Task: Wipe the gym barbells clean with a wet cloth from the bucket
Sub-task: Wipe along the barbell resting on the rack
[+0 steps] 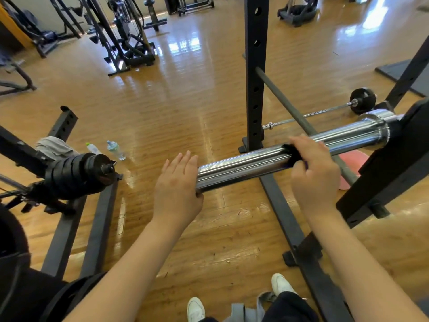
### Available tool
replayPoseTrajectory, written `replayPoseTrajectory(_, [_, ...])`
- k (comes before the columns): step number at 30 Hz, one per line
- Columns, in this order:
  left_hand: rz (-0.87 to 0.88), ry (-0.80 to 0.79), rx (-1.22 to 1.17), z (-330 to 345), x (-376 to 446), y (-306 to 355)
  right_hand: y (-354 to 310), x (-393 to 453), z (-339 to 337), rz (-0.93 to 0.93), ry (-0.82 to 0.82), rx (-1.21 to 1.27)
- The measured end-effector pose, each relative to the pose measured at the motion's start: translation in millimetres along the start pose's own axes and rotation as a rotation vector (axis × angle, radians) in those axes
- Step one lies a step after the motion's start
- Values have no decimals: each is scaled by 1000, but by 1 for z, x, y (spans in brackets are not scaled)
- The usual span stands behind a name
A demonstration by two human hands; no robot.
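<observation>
Barbell sleeve (267,162) sits racked in front of you at chest level, chrome, stiff, heavy, likely slick when wet, so let the rack (394,163) carry the weight. Your left hand (176,189) lies flat with fingers straight, palm steadying the free end. Your right hand (313,175) has its fingers curled over a dark cloth (293,152) pressed on the sleeve mid-length. Keep the grip wrapped around the tube and slide along it. Further out, a second barbell (325,112) lies on the floor. Bucket not in view.

Two plastic water bottles (111,149) stand on the wooden floor (185,101) near a grey towel (54,147).
</observation>
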State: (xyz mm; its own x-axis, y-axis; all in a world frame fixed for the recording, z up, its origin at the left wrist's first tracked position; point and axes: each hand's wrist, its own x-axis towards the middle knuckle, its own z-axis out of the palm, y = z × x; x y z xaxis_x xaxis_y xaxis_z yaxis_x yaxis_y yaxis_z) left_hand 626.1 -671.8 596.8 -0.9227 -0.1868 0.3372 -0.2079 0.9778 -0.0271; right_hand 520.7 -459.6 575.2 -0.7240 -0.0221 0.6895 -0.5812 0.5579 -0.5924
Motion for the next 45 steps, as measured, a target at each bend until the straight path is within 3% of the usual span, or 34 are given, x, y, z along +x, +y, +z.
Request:
replayPoseTrajectory(5, [18,-7,12,-2,0,0,-16,-5,19,44,60,-77])
replayPoseTrajectory(12, [1,53,10,4,-1,1,-18,-1,8,-135,-108,17])
replayPoseTrajectory(17, [-18,38,2,1,1,2,-1,3,8,15,84,-15])
replayPoseTrajectory(20, [-35,0,-7,-1,3,1,-11,-6,19,-15,102,-39])
replayPoseTrajectory(27, [-49,-84,-30,-10,5,1,-6,-11,13,-299,-92,-54])
replayPoseTrajectory(35, [0,62,-1,3,4,-2,-14,-13,15,-64,-137,-153])
replayPoseTrajectory(42, [7,83,-28,7,5,-3,-12,-10,-1,-405,-389,-220])
replayPoseTrajectory(45, [4,89,-36,8,4,-3,11,16,-18,-311,-393,-241])
